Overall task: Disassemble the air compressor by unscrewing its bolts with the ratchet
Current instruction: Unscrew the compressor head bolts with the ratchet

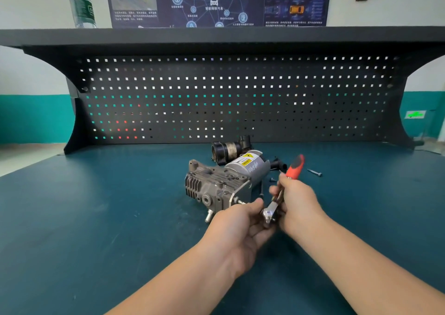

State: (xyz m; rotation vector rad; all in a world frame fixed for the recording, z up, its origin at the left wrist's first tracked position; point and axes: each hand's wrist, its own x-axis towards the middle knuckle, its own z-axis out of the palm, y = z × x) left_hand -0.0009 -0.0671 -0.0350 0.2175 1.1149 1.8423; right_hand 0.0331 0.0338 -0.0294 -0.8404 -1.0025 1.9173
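Note:
The grey metal air compressor [216, 184] lies on the dark green bench top [96, 218], its silver motor can with a yellow label pointing back right. In front of it I hold the ratchet [277, 201], chrome shaft with a red and black handle pointing up and away. My right hand [298, 201] grips the shaft. My left hand [240, 223] curls its fingers round the ratchet's chrome head, close to the compressor's front right corner. What sits under the head is hidden by my fingers.
A black cylindrical part [228, 151] lies behind the compressor. A loose long bolt [314, 172] and a small screw [272, 179] rest on the bench to the right. A black pegboard [228, 98] closes the back, with a water bottle [81, 4] on its shelf.

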